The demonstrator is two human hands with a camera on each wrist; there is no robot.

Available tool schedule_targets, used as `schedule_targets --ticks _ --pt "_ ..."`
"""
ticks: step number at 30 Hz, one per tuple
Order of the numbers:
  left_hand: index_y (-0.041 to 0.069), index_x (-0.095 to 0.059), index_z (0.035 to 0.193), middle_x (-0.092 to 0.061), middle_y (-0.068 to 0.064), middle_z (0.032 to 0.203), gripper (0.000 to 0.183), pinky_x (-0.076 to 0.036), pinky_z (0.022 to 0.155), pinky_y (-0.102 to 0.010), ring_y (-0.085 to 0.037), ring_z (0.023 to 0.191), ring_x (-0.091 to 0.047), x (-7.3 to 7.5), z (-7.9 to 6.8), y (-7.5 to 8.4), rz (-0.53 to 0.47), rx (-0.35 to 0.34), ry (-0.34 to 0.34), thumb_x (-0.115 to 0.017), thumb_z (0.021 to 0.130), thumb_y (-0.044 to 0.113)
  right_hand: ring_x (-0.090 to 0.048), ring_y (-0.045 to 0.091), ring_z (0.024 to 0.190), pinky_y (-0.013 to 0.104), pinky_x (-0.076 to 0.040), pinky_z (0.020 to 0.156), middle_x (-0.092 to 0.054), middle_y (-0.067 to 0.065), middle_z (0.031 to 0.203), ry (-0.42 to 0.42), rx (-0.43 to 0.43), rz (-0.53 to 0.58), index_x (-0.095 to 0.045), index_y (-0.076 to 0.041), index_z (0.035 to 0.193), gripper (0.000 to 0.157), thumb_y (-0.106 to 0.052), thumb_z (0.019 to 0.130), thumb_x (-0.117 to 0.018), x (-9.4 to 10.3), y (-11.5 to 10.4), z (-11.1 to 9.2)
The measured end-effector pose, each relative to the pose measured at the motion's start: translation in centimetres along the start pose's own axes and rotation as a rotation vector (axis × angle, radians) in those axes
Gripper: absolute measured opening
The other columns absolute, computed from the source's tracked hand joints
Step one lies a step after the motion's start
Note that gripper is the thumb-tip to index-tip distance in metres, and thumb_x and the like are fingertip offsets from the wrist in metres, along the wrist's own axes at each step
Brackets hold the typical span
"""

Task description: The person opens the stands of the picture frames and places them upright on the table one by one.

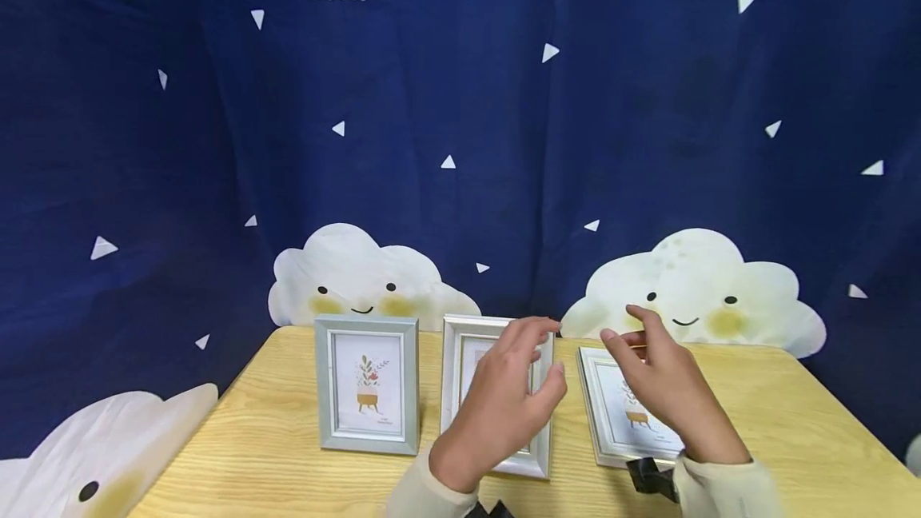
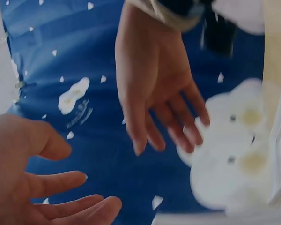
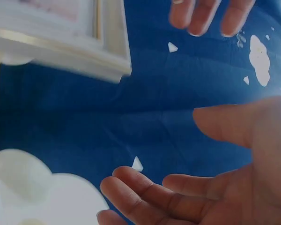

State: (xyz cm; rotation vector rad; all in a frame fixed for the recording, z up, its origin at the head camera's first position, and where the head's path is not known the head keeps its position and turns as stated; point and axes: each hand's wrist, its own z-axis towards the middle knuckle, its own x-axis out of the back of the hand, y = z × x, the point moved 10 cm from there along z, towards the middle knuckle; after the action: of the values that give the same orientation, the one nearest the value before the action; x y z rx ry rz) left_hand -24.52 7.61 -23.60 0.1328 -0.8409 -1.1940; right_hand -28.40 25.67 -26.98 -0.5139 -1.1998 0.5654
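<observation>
My left hand (image 1: pixel 500 402) hovers before the middle picture frame (image 1: pixel 452 374), which stands upright with a silvery-white border and is partly hidden by that hand. My right hand (image 1: pixel 665 382) is raised over a white picture frame (image 1: pixel 604 414) lying flat, its plant print partly covered. Both hands hold nothing, fingers loosely bent and thumbs apart. In the left wrist view, the right hand (image 2: pixel 154 79) hangs opposite the left hand (image 2: pixel 51 178), with a gap between them. The right wrist view shows the right hand (image 3: pixel 215 187) palm inward, near a corner of the upright white frame (image 3: pixel 61 51).
A grey-green picture frame (image 1: pixel 367 382) with a plant print stands upright on the left of the wooden table (image 1: pixel 252 414). Behind the table hangs a dark blue curtain (image 1: pixel 403 102) with clouds and white triangles. Black straps (image 1: pixel 651 478) sit at the wrists.
</observation>
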Motion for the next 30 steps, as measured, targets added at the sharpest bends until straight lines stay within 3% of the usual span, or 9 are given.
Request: schedule_targets --ticks 6,10,13,15,20,24,30 --pt "0.013 -0.055 0.127 -0.058 -0.002 0.122 0.033 -0.046 0.091 -0.022 -0.011 0.112 -0.058 -4.3 0.5 0.8 -0.136 0.071 -0.047 -0.054 0.094 0.018 -0.052 0.045 0.117 0.056 -0.044 0.088 -0.052 0.031 0.129 -0.057 -0.075 0.056 -0.027 0.002 0.147 0.078 -0.057 0.097 -0.04 0.9 3.6 0.4" --pt "0.014 -0.055 0.128 -0.058 -0.002 0.124 0.033 -0.044 0.096 -0.029 -0.015 0.117 -0.055 -7.5 0.9 0.2 -0.253 0.194 -0.074 -0.048 0.099 0.028 -0.051 0.045 0.118 0.053 -0.047 0.088 -0.049 0.032 0.132 -0.109 -0.124 0.131 -0.026 0.005 0.146 0.08 -0.058 0.098 -0.038 1.1 6.0 0.7" --pt "0.02 -0.056 0.126 -0.057 -0.001 0.128 0.033 -0.043 0.098 -0.033 -0.016 0.121 -0.053 -10.1 0.9 -1.0 -0.364 0.354 -0.096 -0.047 0.099 0.036 -0.048 0.047 0.121 0.053 -0.046 0.092 -0.046 0.034 0.134 -0.141 -0.157 0.188 -0.026 0.008 0.144 0.081 -0.058 0.098 -0.036 1.1 7.7 1.0" --pt "0.025 -0.058 0.123 -0.057 0.002 0.129 0.031 -0.043 0.098 -0.037 -0.017 0.122 -0.052 -11.9 0.8 -2.0 -0.445 0.496 -0.1 -0.047 0.098 0.04 -0.045 0.049 0.123 0.054 -0.044 0.095 -0.042 0.036 0.136 -0.164 -0.184 0.218 -0.025 0.01 0.144 0.082 -0.058 0.099 -0.034 1.1 8.8 1.1" --pt "0.022 -0.06 0.117 -0.059 0.004 0.119 0.029 -0.04 0.097 -0.046 -0.02 0.113 -0.053 -15.9 0.1 -4.9 -0.649 0.781 -0.028 -0.048 0.097 0.04 -0.035 0.053 0.129 0.057 -0.036 0.101 -0.033 0.04 0.14 -0.222 -0.281 0.262 -0.02 0.014 0.144 0.09 -0.062 0.097 -0.028 0.3 11.5 1.9" --pt "0.017 -0.058 0.12 -0.057 0.0 0.122 0.034 -0.035 0.102 -0.051 -0.025 0.119 -0.049 -17.9 -0.3 -6.9 -0.712 0.878 0.036 -0.044 0.098 0.039 -0.027 0.054 0.131 0.059 -0.029 0.106 -0.025 0.041 0.142 -0.249 -0.369 0.305 -0.019 0.015 0.144 0.095 -0.066 0.095 -0.024 -0.6 13.5 2.4" --pt "0.016 -0.055 0.127 -0.053 -0.003 0.132 0.04 -0.032 0.104 -0.053 -0.028 0.126 -0.045 -19.9 -1.0 -9.4 -0.68 0.959 0.074 -0.04 0.099 0.04 -0.012 0.057 0.135 0.063 -0.017 0.109 -0.009 0.041 0.146 -0.27 -0.441 0.331 -0.019 0.012 0.145 0.095 -0.068 0.094 -0.02 -2.0 15.9 2.6"
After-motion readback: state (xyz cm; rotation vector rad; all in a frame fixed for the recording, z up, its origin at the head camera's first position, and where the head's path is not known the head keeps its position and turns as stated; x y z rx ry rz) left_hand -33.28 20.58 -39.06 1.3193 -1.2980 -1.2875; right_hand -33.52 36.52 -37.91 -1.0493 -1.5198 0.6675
